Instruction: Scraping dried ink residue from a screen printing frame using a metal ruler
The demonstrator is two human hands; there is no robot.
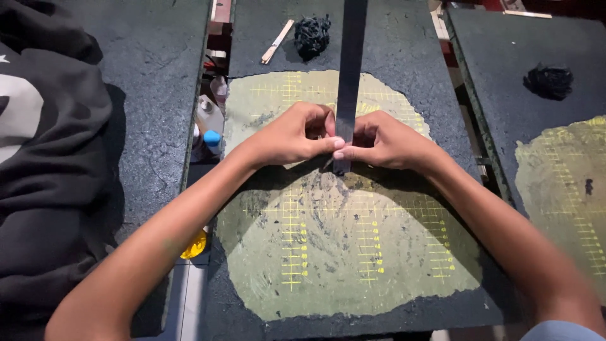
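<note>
— Dark grey strip (349, 76), long and flat: where does it sit?

— It runs from the top edge of the view down the middle of the counter (410, 57) and ends between the two hands, over the worn yellow-green cutting mat (353, 252) with its yellow grid lines.

— How do the hands stand?

— The left hand (297, 134) is pinched narrow, its thumb and forefinger closed on the strip's lower end from the left. The right hand (382, 140) does the same from the right, and the thumb tips of both meet on the strip. Both forearms reach in from the bottom corners.

— What lies around them?

— A wad of black threads (312, 35) sits near the top of the counter, with a pale wooden stick (278, 41) just beside it on the left. A second black wad (548, 81) lies on the neighbouring counter to the right. In the gap to the left stands a white bottle with a blue cap (210, 126), and dark clothing (44, 158) is heaped at the far left.
</note>
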